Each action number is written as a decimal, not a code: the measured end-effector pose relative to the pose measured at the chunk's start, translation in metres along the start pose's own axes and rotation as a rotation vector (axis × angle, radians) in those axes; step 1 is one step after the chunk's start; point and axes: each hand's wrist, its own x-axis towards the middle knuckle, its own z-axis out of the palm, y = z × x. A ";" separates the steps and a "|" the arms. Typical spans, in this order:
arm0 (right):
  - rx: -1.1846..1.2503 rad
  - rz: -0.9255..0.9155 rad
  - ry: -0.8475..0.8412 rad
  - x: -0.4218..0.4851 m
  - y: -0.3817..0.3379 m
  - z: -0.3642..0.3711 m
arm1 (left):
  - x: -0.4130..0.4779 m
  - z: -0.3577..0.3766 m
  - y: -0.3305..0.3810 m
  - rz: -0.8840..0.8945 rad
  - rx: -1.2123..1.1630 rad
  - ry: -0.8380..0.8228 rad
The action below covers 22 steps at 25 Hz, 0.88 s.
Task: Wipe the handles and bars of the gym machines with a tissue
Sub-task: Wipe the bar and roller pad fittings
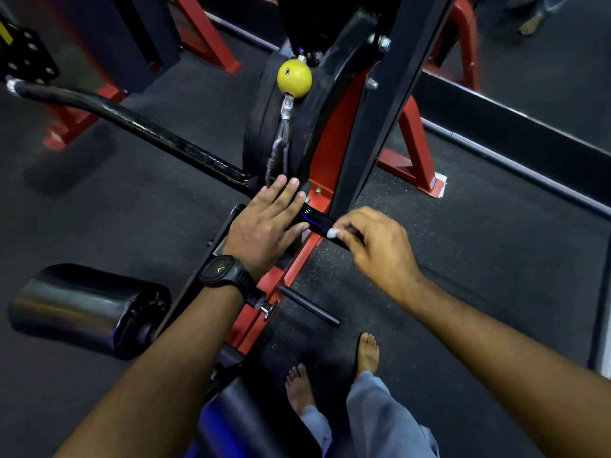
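Two bare forearms [185, 342] reach forward. The left hand [264, 226] lies flat, fingers straight, on the middle of the black bar [155, 137]; the right hand [373, 246] pinches a small tissue wad [333, 232] against its glossy right stretch. The wad looks soft and tearable, best folded round the stiff, slick bar, which likely swings on its cable [279, 150]

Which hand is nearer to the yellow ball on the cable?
Left. The left hand lies flat over the middle of the bar, directly below the yellow ball, fingertips pointing toward it. The right hand pinches the tissue lower and off to the right.
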 end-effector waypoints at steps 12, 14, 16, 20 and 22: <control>0.590 0.490 -0.399 0.062 0.026 0.017 | -0.007 0.006 0.018 -0.146 -0.093 -0.035; 0.702 0.584 -0.507 0.062 0.031 0.011 | -0.007 0.006 0.023 -0.182 -0.102 -0.052; 0.764 0.635 -0.614 0.064 0.036 0.007 | -0.005 0.004 0.027 -0.222 -0.096 -0.068; 0.670 0.485 -0.695 0.079 0.030 0.000 | -0.002 -0.005 0.036 -0.270 -0.055 -0.165; 0.673 0.503 -0.691 0.075 0.037 -0.005 | 0.001 -0.010 0.039 -0.327 -0.047 -0.243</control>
